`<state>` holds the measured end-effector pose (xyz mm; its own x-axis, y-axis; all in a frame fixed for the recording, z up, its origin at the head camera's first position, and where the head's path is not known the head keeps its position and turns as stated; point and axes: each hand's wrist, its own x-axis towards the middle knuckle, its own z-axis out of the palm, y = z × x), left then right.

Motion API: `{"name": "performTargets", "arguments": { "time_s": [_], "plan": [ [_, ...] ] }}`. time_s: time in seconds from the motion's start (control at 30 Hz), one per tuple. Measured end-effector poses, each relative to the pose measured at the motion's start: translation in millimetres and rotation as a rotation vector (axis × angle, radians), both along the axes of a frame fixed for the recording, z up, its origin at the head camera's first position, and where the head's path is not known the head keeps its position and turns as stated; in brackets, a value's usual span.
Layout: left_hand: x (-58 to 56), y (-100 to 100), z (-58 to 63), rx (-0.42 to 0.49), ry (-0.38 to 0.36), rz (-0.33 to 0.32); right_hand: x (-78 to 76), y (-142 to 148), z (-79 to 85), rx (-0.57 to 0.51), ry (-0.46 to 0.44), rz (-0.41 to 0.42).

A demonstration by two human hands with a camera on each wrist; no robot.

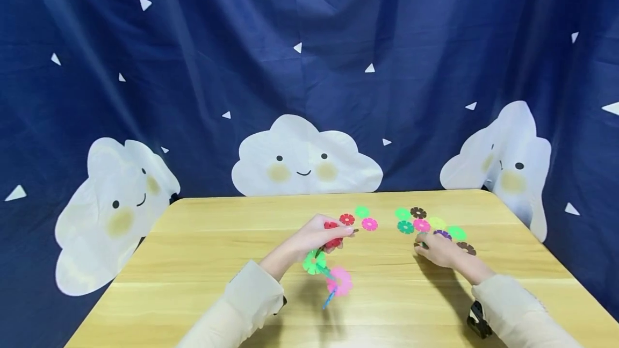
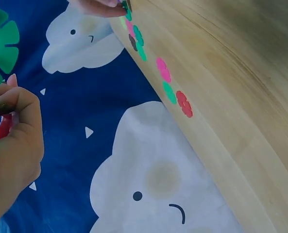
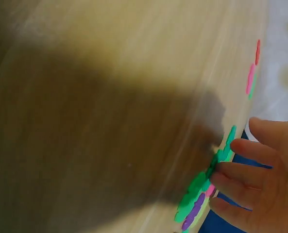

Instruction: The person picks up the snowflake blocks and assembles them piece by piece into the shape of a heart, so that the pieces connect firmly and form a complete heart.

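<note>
My left hand [image 1: 321, 232] pinches a chain of notched plastic flower discs, raised over the table. Red discs [image 1: 333, 241] are by the palm, a dark disc [image 1: 355, 231] shows at the fingertips, and a green disc [image 1: 314, 262], a pink disc [image 1: 340, 282] and an edge-on blue disc [image 1: 330, 298] hang below. In the left wrist view a large green disc [image 2: 3, 46] stands above the fingers. My right hand [image 1: 439, 250] is low over the loose discs at the right. Its fingers [image 3: 241, 177] are fairly straight beside green discs [image 3: 191, 196]; whether they touch them is unclear.
Around the right hand lie loose discs: a teal one [image 1: 405, 227], a yellow one [image 1: 437, 223], a purple one [image 1: 442, 234] and brown ones [image 1: 418, 212]. Red [image 1: 346, 219], light green [image 1: 361, 212] and pink [image 1: 369, 224] discs lie farther left. A blue curtain [image 1: 309, 79] hangs behind the wooden table [image 1: 203, 262].
</note>
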<state>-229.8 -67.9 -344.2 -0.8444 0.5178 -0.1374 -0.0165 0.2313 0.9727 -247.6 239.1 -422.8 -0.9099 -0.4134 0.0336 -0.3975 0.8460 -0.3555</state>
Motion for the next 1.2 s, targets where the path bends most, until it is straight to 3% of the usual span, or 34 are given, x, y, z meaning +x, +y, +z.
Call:
{"name": "performTargets", "arguments": {
  "time_s": [0.23,0.63,0.73,0.83,1.0,1.07,1.2],
  "plan": [
    [0.2,1,-0.2,0.02,-0.015,0.004,0.5,-8,-2.5,-0.089,-0.033,0.134],
    [0.2,9,-4.8,0.006,-0.023,-0.004,-5.8,-7,-6.9,0.016,-0.055,0.011],
    [0.8,10,-6.8,0.013,-0.039,-0.006,-5.9,-3,-10.2,-0.091,-0.113,0.054],
    [0.8,10,-7.9,0.026,-0.049,-0.004,-6.9,-3,-9.7,-0.269,-0.224,0.125],
    [-4.3,11,-4.9,0.066,-0.067,0.0,-9.8,-20,7.2,-0.606,-0.437,0.218],
    [-6.8,12,-2.6,0.073,-0.068,-0.002,-7.8,-31,19.8,-0.698,-0.456,0.245],
    [-9.6,16,0.4,0.074,-0.062,0.0,4.8,-52,47.7,-0.814,-0.375,0.239]
  ]
}}
